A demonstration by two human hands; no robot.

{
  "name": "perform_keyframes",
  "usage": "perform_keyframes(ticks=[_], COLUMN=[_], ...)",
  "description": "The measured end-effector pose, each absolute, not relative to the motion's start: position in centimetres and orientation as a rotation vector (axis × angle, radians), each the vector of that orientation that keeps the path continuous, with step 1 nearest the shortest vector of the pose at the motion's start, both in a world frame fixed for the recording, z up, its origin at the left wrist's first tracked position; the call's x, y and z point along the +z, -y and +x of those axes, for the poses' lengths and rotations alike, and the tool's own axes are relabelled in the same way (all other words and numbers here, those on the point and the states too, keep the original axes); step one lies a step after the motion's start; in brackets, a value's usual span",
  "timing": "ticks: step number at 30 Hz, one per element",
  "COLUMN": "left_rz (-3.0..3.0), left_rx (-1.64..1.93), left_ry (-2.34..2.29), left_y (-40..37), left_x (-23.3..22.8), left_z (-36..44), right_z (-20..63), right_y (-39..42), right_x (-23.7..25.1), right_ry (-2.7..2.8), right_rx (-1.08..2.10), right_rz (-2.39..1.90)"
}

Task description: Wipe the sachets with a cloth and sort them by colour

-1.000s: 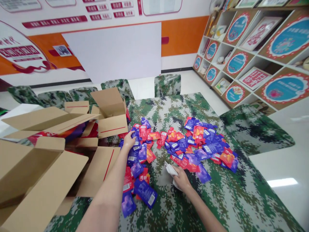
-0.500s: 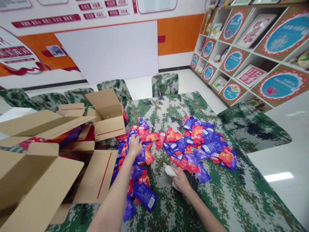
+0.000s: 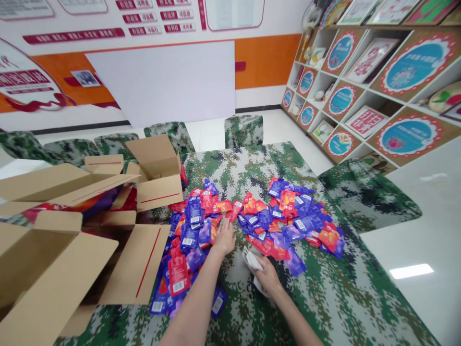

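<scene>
Purple and red sachets lie in two heaps on a camouflage-covered table (image 3: 338, 298). The left heap (image 3: 189, 240) runs from the boxes toward me; the right heap (image 3: 291, 216) is wider. My left hand (image 3: 225, 238) rests flat with spread fingers at the right edge of the left heap, in the gap between the heaps, holding nothing. My right hand (image 3: 266, 276) is closed on a crumpled white cloth (image 3: 251, 262) pressed to the tabletop just below the right heap.
Open cardboard boxes (image 3: 54, 250) crowd the table's left side, their flaps spread; one (image 3: 158, 173) stands further back. Camouflage-covered chairs (image 3: 243, 129) line the far edge, another (image 3: 367, 197) sits at the right. Shelves (image 3: 360, 86) fill the right wall.
My left hand has swept from the far left of the left heap rightward and toward me, into the gap between the heaps. Sachets in that heap shifted. My right hand stayed on the cloth.
</scene>
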State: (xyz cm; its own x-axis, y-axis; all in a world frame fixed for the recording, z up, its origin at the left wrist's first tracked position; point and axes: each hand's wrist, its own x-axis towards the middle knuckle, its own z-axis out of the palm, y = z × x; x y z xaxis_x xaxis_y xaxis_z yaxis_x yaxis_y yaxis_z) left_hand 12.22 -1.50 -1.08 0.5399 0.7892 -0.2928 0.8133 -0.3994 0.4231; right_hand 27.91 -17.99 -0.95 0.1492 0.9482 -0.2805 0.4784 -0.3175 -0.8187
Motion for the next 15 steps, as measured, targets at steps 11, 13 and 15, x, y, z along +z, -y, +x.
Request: perform_keyframes(ticks=[11, 13, 15], left_rz=[1.096, 0.839, 0.649], left_rx=[0.747, 0.782, 0.778], left_ry=[-1.106, -1.064, -1.011], left_y=[10.1, 12.4, 14.3], left_x=[-0.4, -0.6, -0.8], left_z=[10.1, 9.8, 9.3], right_z=[30.1, 30.2, 30.2], right_y=[18.1, 18.2, 18.3], right_x=[-0.9, -0.9, -0.8], right_ry=[1.276, 1.258, 1.25], right_rx=[0.997, 0.988, 0.984], right_rz=[-1.874, -1.904, -1.909])
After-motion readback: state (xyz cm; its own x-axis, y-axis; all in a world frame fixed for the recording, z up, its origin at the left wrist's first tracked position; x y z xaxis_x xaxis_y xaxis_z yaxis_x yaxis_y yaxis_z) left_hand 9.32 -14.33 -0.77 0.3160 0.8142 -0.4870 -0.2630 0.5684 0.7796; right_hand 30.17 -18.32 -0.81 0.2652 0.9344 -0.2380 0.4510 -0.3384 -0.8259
